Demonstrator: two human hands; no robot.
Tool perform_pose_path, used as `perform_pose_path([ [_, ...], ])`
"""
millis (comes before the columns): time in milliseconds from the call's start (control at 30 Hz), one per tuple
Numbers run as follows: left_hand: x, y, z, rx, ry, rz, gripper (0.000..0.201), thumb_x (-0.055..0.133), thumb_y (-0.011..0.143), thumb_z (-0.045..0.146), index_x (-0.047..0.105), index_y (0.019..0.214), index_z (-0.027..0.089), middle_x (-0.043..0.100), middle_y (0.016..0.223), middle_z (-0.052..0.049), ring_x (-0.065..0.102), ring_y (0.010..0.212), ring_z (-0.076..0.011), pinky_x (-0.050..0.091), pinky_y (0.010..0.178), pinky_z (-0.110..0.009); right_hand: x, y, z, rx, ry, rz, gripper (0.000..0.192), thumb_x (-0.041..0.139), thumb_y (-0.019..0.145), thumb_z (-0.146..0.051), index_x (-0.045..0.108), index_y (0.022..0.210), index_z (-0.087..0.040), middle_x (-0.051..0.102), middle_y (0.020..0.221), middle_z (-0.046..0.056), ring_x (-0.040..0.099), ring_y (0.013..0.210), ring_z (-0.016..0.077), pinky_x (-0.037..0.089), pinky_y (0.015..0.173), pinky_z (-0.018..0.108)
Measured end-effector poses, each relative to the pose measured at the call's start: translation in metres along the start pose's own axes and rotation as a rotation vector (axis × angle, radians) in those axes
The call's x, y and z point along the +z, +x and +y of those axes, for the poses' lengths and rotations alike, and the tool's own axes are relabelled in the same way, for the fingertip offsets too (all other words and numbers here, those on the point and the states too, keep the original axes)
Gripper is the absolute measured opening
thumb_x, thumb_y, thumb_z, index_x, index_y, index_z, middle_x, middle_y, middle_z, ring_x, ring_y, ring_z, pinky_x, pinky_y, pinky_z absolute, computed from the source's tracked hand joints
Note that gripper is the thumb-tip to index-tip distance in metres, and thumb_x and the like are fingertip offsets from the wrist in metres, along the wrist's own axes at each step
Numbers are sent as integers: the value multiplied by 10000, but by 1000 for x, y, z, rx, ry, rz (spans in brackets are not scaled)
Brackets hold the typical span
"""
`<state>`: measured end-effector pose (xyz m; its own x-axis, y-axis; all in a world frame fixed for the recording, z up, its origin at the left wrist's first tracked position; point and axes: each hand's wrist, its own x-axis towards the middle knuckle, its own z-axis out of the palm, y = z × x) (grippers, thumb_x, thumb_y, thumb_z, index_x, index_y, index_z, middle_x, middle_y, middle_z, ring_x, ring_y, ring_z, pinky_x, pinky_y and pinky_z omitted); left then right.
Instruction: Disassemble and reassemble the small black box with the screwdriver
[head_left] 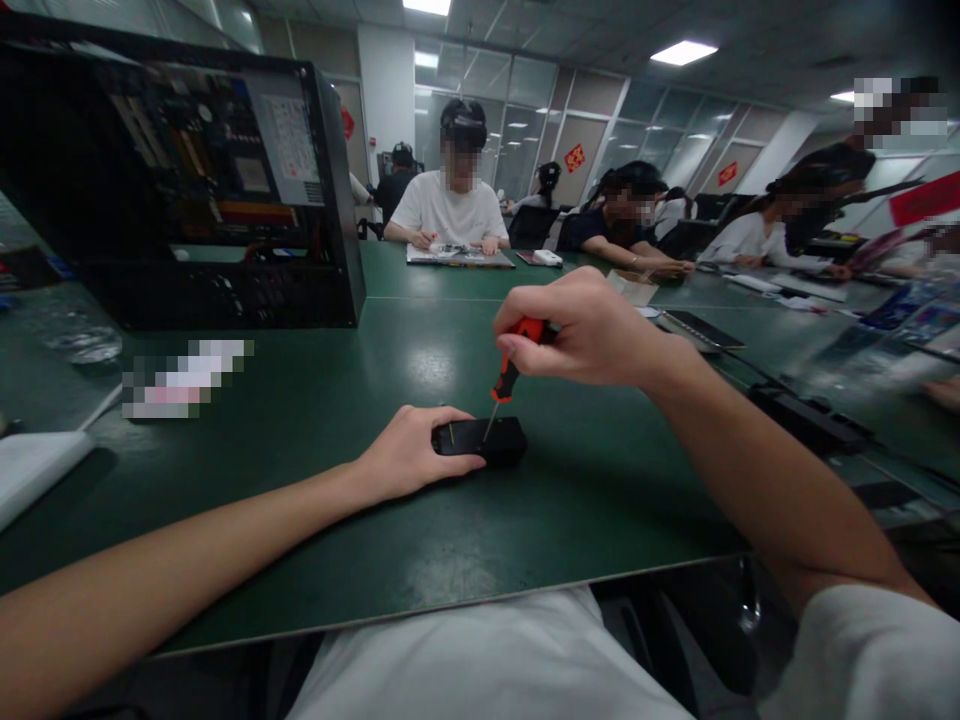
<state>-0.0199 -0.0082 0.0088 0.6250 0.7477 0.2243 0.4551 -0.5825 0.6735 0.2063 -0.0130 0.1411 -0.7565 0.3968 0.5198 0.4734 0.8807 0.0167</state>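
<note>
Two bare hands: both above the dark green tabletop [300,540], meeting at one small object.
Black oblong block [508,440]: lies on the tabletop in front of the person, long side running roughly left to right; its material is hard to tell.
Left hand [405,448]: wrapped round the block's left end, thumb on the near side, index finger along the far side, spread only as wide as the block; probably so it cannot slide or twist under the tool.
Right hand [574,325]: fingers curled closely about the handle of an orange-and-black screwdriver [508,375], raised above the block, likely to turn it from the top.
Screwdriver shaft: thin, metal, slanting down to the block's upper face, where the tip seems to touch.
Open black computer case [337,210]: stands farther left, well apart from both hands.
</note>
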Motion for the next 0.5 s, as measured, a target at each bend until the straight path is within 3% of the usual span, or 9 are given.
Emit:
perform_pose_path([
  [200, -1, 0, 1, -5, -9, -9, 410, 811, 791, 434, 765, 1107, 177, 782, 922, -23, 705, 777, -212, 507, 726, -287, 6, -9, 1, -31, -1, 125, 146, 573, 922, -242, 603, 794, -178, 543, 590, -52, 435, 498, 61, 323, 521, 209],
  [500, 0, -1, -2, 20, 7, -2, 413, 798, 798, 457, 763, 1108, 186, 779, 901, -14, 698, 753, -203, 507, 713, -280, 10, -7, -1, -46, -8, 134, 148, 558, 923, -244, 603, 799, -178, 540, 600, -59, 445, 513, 59, 320, 548, 209],
])
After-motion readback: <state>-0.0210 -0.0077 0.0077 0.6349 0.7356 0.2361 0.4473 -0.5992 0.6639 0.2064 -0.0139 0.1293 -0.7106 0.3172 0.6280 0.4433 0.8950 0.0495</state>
